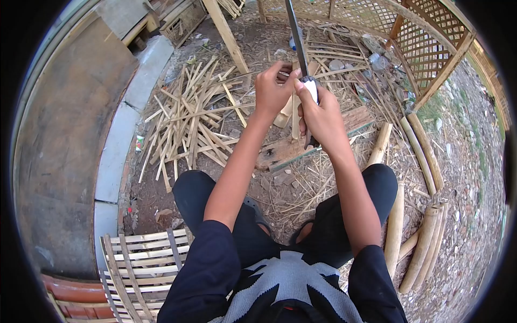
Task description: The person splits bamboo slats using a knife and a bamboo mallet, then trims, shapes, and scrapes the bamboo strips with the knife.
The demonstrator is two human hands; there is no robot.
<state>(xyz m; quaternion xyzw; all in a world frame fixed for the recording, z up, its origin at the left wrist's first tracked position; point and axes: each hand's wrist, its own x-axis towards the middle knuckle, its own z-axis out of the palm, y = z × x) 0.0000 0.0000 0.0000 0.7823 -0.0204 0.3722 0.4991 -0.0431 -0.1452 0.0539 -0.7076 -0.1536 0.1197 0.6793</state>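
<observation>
My right hand (322, 114) is wrapped round the handle of a machete (298, 40), its long dark blade pointing up and away from me. A white part of the handle shows above the thumb. Close beside the blade's base is my left hand (273, 89), fingers curled and thumb tip near the fingertips; what they pinch, if anything, is hidden. A pale bamboo strip (295, 118) stands upright between the hands, passing behind the fingertips. Below it, a flat wooden plank (318, 141) lies on the ground.
Many split bamboo strips (191, 116) lie piled at left. Bamboo poles (395, 229) lie at right, near my knee. A slatted bamboo panel (145, 272) is at lower left. A wooden post (226, 35) stands ahead, and a lattice fence (431, 59) at far right.
</observation>
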